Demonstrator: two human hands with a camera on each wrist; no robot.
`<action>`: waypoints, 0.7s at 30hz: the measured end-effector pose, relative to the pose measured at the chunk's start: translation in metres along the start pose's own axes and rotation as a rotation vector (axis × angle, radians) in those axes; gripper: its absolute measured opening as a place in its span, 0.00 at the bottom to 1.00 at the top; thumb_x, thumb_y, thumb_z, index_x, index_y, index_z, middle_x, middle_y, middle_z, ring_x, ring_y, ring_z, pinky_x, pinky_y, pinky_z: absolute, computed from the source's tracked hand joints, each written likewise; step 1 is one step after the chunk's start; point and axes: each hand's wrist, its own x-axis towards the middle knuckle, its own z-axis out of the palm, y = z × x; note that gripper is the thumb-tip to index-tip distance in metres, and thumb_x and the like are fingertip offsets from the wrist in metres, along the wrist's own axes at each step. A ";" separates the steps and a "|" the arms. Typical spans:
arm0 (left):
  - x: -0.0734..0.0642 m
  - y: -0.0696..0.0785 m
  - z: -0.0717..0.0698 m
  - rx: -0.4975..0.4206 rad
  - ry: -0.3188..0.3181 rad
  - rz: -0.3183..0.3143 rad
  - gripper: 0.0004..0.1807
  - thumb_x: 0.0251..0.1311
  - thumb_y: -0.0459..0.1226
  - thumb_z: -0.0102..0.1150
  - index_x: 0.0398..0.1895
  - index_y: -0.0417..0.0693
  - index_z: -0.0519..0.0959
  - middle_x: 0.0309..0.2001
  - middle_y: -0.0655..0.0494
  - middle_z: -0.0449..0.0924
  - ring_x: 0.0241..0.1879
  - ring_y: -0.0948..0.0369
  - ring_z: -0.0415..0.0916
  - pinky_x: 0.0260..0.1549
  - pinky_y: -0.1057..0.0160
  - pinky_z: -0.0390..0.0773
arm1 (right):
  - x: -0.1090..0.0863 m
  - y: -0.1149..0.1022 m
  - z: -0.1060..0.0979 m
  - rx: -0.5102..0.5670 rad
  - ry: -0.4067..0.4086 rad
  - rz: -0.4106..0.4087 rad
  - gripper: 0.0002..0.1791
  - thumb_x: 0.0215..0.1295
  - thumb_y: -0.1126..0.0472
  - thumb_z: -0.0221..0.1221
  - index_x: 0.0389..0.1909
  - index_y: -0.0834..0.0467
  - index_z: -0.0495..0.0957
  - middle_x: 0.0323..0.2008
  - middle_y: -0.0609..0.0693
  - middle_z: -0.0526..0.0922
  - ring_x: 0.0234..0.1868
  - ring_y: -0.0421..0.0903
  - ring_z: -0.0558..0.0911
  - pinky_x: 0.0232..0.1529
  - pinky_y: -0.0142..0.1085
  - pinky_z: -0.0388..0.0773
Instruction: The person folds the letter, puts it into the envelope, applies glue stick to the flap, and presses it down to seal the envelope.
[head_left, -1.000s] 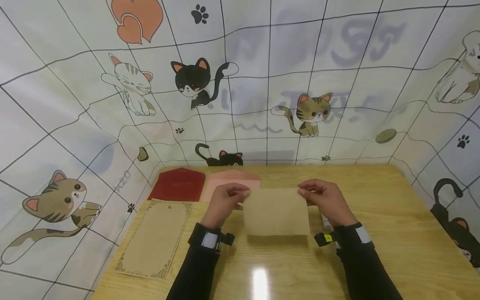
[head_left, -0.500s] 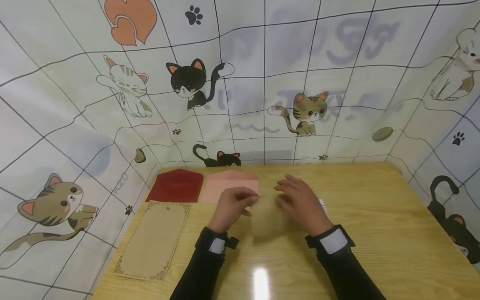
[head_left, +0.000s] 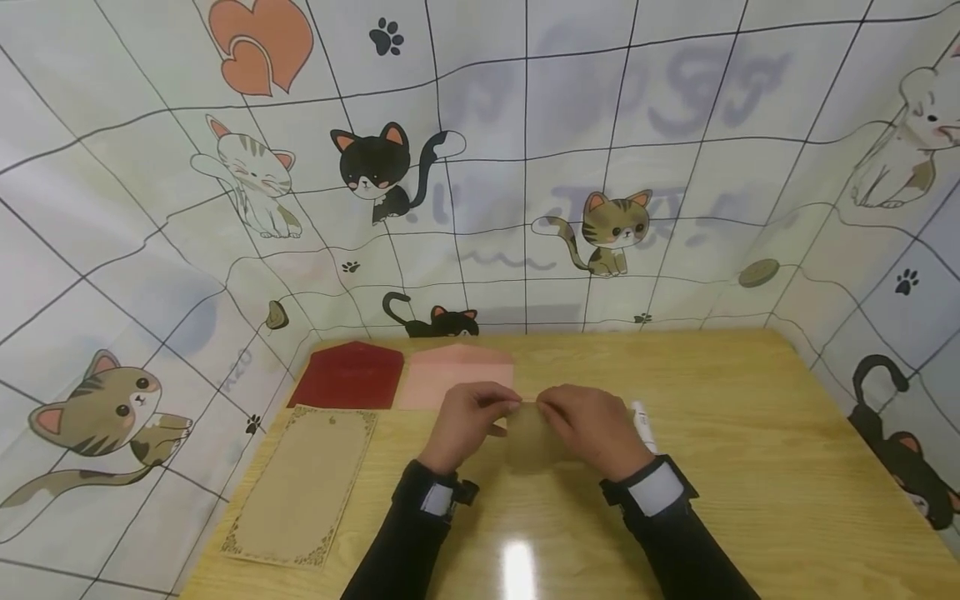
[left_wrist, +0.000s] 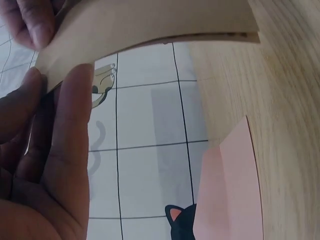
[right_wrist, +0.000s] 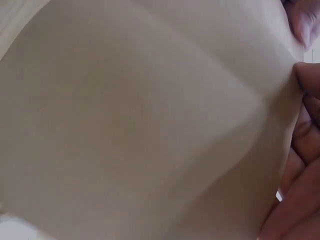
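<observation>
A folded sheet of tan paper [head_left: 528, 450] hangs over the middle of the table, held at its top edge. My left hand [head_left: 459, 427] pinches that edge between thumb and fingers. Close beside it, my right hand [head_left: 597, 429] also pinches the edge and covers the paper's right part. In the left wrist view the paper [left_wrist: 150, 22] shows two layers, one over the other, with printed marks peeking from between them. The right wrist view is filled by the plain side of the paper [right_wrist: 125, 115], which bends and creases toward the pinching fingers [right_wrist: 310, 80].
A red envelope [head_left: 348, 377] and a pink envelope [head_left: 459, 372] lie with flaps raised at the table's back left. In front of them is another tan sheet [head_left: 303, 487] with an ornate border. A white tube [head_left: 643, 427] lies partly behind my right hand.
My hands held the paper spread wide by its two top corners. The right hand let go, moved left and now pinches the edge near the left hand, and the paper looks narrower.
</observation>
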 end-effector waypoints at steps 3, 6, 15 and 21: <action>0.000 -0.001 -0.006 0.014 0.029 0.015 0.06 0.66 0.37 0.67 0.43 0.49 0.89 0.44 0.53 0.89 0.40 0.61 0.86 0.32 0.60 0.89 | -0.001 0.007 -0.006 0.011 0.001 0.016 0.06 0.71 0.53 0.63 0.43 0.46 0.87 0.41 0.42 0.91 0.36 0.38 0.87 0.34 0.37 0.83; -0.001 -0.002 -0.013 0.026 0.060 0.023 0.06 0.65 0.36 0.67 0.42 0.51 0.89 0.44 0.54 0.89 0.40 0.61 0.85 0.33 0.60 0.89 | -0.002 0.015 -0.012 0.023 0.001 0.037 0.07 0.71 0.53 0.63 0.44 0.48 0.88 0.41 0.43 0.91 0.38 0.40 0.88 0.36 0.39 0.84; -0.003 -0.004 -0.032 0.012 0.121 0.012 0.07 0.65 0.37 0.68 0.44 0.48 0.89 0.42 0.51 0.89 0.40 0.60 0.86 0.34 0.57 0.89 | -0.006 0.036 -0.027 0.048 -0.031 0.112 0.09 0.71 0.54 0.63 0.47 0.49 0.88 0.44 0.46 0.91 0.38 0.42 0.88 0.37 0.42 0.84; 0.000 -0.006 -0.034 -0.021 0.135 -0.004 0.06 0.64 0.37 0.68 0.42 0.49 0.89 0.41 0.51 0.89 0.39 0.59 0.85 0.34 0.57 0.89 | -0.012 0.047 -0.037 0.055 -0.039 0.139 0.11 0.72 0.55 0.62 0.50 0.50 0.87 0.45 0.47 0.91 0.35 0.41 0.85 0.33 0.39 0.79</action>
